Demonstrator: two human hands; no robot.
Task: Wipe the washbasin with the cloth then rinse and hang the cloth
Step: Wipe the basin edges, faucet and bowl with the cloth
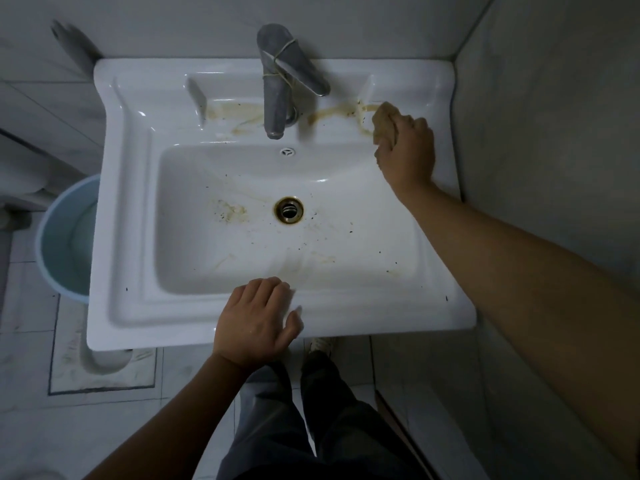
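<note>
Blue bucket [65,237] on the floor, beside the left edge of the white washbasin [138,306]. Left hand [258,320] flat on the front rim, fingers loosely spread, holding nothing; beyond it the drain [289,210] and, on the back ledge, the faucet [277,95]. Right hand [407,154], right of the faucet, fingers curled round a bunched tan cloth [382,121], which juts out past the knuckles and sits on a brown stain [332,112].

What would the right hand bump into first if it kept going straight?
Probably the grey metal tap, up-left of the right hand gripping the tan crumpled cloth, though depth is unclear.
</note>
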